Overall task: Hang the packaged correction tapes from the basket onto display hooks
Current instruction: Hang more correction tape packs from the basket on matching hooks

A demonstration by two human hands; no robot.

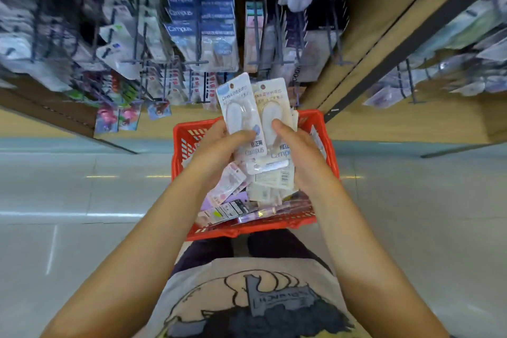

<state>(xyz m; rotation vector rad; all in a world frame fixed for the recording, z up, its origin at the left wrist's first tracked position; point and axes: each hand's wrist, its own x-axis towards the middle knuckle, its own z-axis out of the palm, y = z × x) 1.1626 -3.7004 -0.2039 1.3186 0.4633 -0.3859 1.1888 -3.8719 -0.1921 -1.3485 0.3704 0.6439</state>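
In front of me the display hooks [192, 63] carry crowded rows of packets, and below them the red basket [247, 230] sits on the floor, heaped with stock. My left hand [219, 145] pinches one correction tape packet [241, 115] and my right hand [296, 151] pinches a second packet [274, 115], side by side and upright above the basket. My worry: the small hang holes are easy to miss on those packed hooks, and a thumb-only grip could let a packet slip back into the heap
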